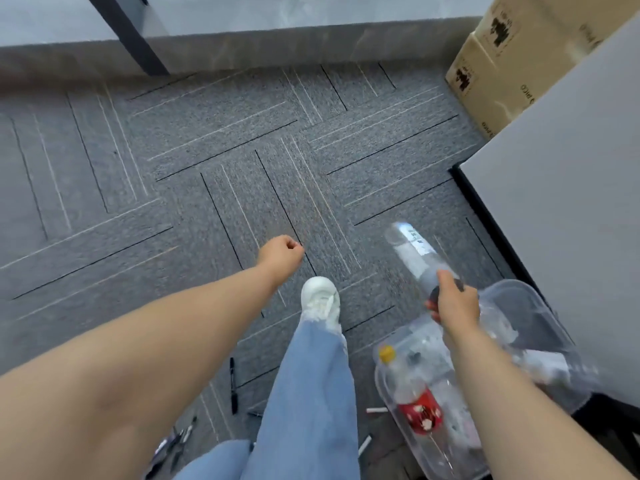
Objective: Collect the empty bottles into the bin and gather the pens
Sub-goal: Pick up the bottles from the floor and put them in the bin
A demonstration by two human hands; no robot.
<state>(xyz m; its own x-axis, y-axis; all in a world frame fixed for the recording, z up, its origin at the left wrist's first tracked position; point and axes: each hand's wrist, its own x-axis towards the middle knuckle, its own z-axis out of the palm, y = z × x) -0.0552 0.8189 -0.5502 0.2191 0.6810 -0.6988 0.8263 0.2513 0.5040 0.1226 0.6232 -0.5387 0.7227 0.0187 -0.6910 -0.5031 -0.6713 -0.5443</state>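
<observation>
Head view, first speaker: "Starting at the left, where are the pens?"

Second speaker: "A cluster of dark pens [176,441] lies on the carpeted floor [138,174] by the person's near leg, with a black marker [233,386] just to its right. None are gathered yet. Farther off, the left hand [282,252] is clenched in a fist around nothing visible, probably held out for balance mid-step."

First speaker: "And further right?"

Second speaker: "A white pen [376,409] and a second white pen [364,444] lie on the floor just beside the bin. The right hand [453,303] grasps a clear bottle [414,251] by its capped neck, with the body pointing away. That grip likely suits swinging it over and dropping it in."

First speaker: "What does the bin hold?"

Second speaker: "The clear plastic bin [512,284] stands on the floor right beside the grey table [571,202], presumably to keep it within reach. Inside lie a yellow-capped bottle with a red label [412,393] and a white-labelled bottle [543,367]. The rest is too blurred to count."
</observation>
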